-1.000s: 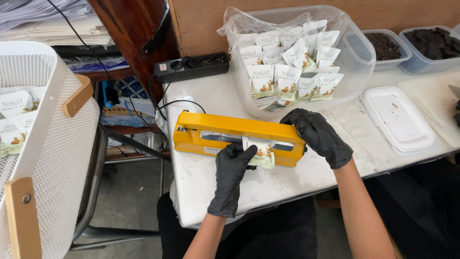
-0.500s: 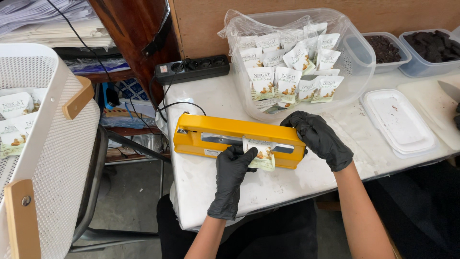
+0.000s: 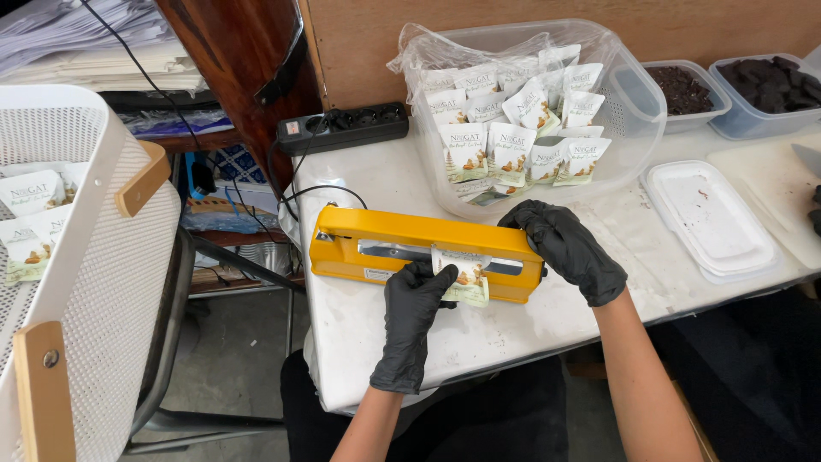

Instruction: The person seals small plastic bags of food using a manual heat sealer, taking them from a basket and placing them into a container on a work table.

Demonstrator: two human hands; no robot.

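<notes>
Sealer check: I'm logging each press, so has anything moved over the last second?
Nothing visibly changed. The right hand stays pressed on the sealer arm, and the left hand still holds the pouch in its slot. The tub of pouches sits as before.

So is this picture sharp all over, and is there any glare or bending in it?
Head view: even, soft light and faint shadows; the yellow sealer, the small pouch and both gloved hands, left hand and right hand, look sharp; mild sheen on the sealer's metal strip and on the clear plastic tub; the white mesh basket bulges at the left edge, a wide-lens effect.
</notes>
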